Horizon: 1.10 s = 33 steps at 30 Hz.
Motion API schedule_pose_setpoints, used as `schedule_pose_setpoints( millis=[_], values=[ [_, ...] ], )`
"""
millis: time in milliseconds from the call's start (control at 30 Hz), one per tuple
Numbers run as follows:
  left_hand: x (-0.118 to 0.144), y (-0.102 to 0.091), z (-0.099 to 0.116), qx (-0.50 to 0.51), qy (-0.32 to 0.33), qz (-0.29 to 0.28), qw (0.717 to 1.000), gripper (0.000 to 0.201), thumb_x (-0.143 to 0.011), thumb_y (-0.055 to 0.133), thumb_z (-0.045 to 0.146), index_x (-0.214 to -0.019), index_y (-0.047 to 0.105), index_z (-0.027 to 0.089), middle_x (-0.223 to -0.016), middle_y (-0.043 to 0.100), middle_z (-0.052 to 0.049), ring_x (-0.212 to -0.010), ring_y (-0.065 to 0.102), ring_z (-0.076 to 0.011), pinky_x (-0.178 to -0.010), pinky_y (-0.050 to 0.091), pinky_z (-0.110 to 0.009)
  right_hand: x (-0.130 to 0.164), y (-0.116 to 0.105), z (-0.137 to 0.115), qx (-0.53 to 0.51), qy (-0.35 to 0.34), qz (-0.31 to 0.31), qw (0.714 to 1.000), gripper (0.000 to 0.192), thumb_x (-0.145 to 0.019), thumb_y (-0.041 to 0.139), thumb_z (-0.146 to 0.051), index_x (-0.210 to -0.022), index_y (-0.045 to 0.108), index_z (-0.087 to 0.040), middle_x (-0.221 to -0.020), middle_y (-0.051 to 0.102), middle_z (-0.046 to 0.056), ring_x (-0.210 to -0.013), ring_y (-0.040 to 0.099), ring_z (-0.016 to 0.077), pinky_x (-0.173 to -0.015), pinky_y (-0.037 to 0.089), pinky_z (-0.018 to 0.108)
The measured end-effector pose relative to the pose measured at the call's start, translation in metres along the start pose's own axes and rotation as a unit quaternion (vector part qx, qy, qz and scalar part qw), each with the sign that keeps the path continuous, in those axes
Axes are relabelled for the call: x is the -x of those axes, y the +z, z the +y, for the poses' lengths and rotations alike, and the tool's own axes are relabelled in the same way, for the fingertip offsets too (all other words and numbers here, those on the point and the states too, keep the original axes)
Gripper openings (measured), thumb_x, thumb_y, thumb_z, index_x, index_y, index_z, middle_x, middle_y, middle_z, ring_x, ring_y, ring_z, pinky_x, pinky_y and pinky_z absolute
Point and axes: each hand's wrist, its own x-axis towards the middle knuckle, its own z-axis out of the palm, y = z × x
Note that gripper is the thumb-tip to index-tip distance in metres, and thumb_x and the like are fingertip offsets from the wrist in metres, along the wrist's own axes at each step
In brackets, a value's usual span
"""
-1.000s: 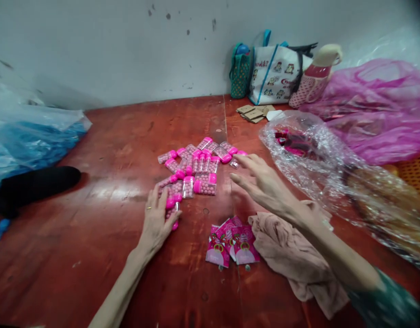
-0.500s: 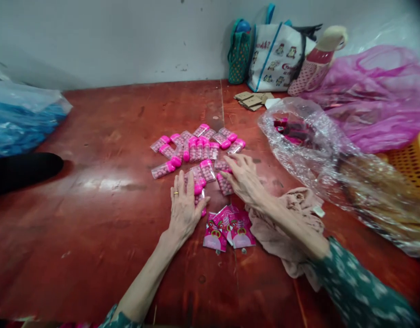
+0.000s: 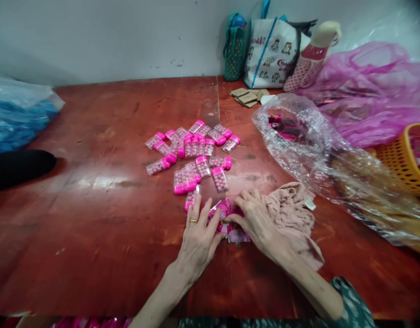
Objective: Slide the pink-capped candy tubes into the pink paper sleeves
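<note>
Centrally, in the head view, pink packets (image 3: 225, 207) lie on the red table (image 3: 93, 237), just nearer than the pink-capped containers (image 3: 195, 148). The left hand (image 3: 199, 239) meets their left edge, fingers loosely spread, gripping nothing visible. The right hand (image 3: 259, 222) covers their right side, thumb parted from bent fingers; whether it grips one, I cannot tell.

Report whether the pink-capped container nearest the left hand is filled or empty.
Filled, at least partly: pink balls are visible inside the clear container.
</note>
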Motion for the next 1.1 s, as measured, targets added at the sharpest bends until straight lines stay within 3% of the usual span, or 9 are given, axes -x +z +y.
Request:
schedule_pose_setpoints(
  millis=[267,400,567,667,733,800,900,967,1100],
  values=[
    [-0.003,0.004,-0.006,0.032,0.016,0.006,0.999,0.040,-0.083,0.053,0.022,-0.119,0.051,0.004,-0.129,0.048,-0.022,-0.135,0.009,-0.0354,-0.103,0.029,-0.055,-0.017,0.005,-0.004,-0.040,0.025,-0.006,0.999,0.016,-0.088,0.052,-0.024,-0.078,0.065,-0.023,-0.071,0.062,0.002,-0.076,0.048,0.0211,-0.077,0.033,0.041],
    [-0.003,0.000,-0.005,0.074,0.004,0.032,0.997,0.043,-0.081,0.056,0.027,-0.116,0.052,0.003,-0.127,0.048,-0.024,-0.135,0.013,-0.0352,-0.103,0.029,-0.053,-0.027,-0.006,-0.014,-0.079,0.024,0.012,0.997,0.015,-0.086,0.055,-0.023,-0.079,0.069,-0.023,-0.077,0.064,0.004,-0.080,0.048,0.0213,-0.073,0.036,0.037],
    [-0.017,-0.015,0.001,0.207,-0.069,0.081,0.973,0.038,-0.075,0.065,0.024,-0.110,0.059,0.011,-0.115,0.059,-0.016,-0.123,0.036,-0.0306,-0.100,0.033,-0.047,-0.034,-0.014,-0.022,-0.155,0.012,0.013,0.988,0.010,-0.082,0.061,-0.021,-0.077,0.070,-0.022,-0.073,0.064,0.002,-0.078,0.052,0.0175,-0.071,0.043,0.030],
    [-0.028,-0.022,0.010,0.393,-0.195,0.089,0.894,0.008,-0.071,0.067,0.018,-0.078,0.070,0.018,-0.081,0.065,-0.005,-0.094,0.053,-0.0237,-0.086,0.042,-0.037,-0.038,-0.020,-0.029,-0.187,0.021,0.003,0.982,0.008,-0.078,0.066,-0.025,-0.072,0.068,-0.020,-0.070,0.063,0.000,-0.073,0.056,0.0148,-0.065,0.046,0.026],
    [-0.032,-0.023,0.016,0.487,-0.281,0.089,0.822,0.010,-0.070,0.068,0.018,-0.060,0.067,0.018,-0.065,0.059,-0.001,-0.074,0.053,-0.0180,-0.071,0.043,-0.030,-0.036,-0.030,-0.034,-0.197,0.042,0.010,0.979,0.009,-0.079,0.064,-0.028,-0.078,0.066,-0.019,-0.073,0.063,0.000,-0.069,0.057,0.0142,-0.062,0.046,0.026],
    [-0.032,-0.020,0.020,0.527,-0.337,0.093,0.775,0.012,-0.070,0.068,0.021,-0.060,0.066,0.017,-0.061,0.058,0.001,-0.062,0.051,-0.0142,-0.060,0.042,-0.026,-0.025,-0.042,-0.035,-0.173,0.076,0.037,0.981,0.015,-0.083,0.059,-0.029,-0.091,0.064,-0.018,-0.081,0.063,0.003,-0.074,0.056,0.0166,-0.066,0.046,0.030],
    [-0.029,-0.015,0.025,0.573,-0.386,0.099,0.716,0.009,-0.073,0.066,0.024,-0.072,0.069,0.016,-0.063,0.064,0.000,-0.055,0.053,-0.0124,-0.054,0.042,-0.024,0.011,-0.054,-0.024,-0.010,0.119,0.101,0.988,0.027,-0.084,0.055,-0.035,-0.103,0.061,-0.017,-0.095,0.061,0.009,-0.093,0.049,0.0264,-0.081,0.041,0.042],
    [-0.029,-0.014,0.028,0.607,-0.409,0.105,0.674,0.011,-0.072,0.066,0.024,-0.071,0.068,0.014,-0.062,0.066,-0.001,-0.053,0.055,-0.0116,-0.054,0.043,-0.023,0.038,-0.051,-0.013,0.073,0.130,0.081,0.986,0.031,-0.082,0.057,-0.035,-0.107,0.061,-0.018,-0.098,0.060,0.012,-0.093,0.046,0.0299,-0.079,0.040,0.046],
    [-0.034,-0.017,0.036,0.652,-0.434,0.121,0.610,0.012,-0.068,0.069,0.022,-0.063,0.066,0.012,-0.057,0.064,-0.001,-0.050,0.054,-0.0093,-0.053,0.043,-0.021,0.061,-0.035,0.007,0.106,0.124,0.108,0.981,0.023,-0.088,0.046,-0.024,-0.080,0.066,-0.018,-0.077,0.058,0.009,-0.082,0.048,0.0267,-0.076,0.039,0.045]
  ],
)
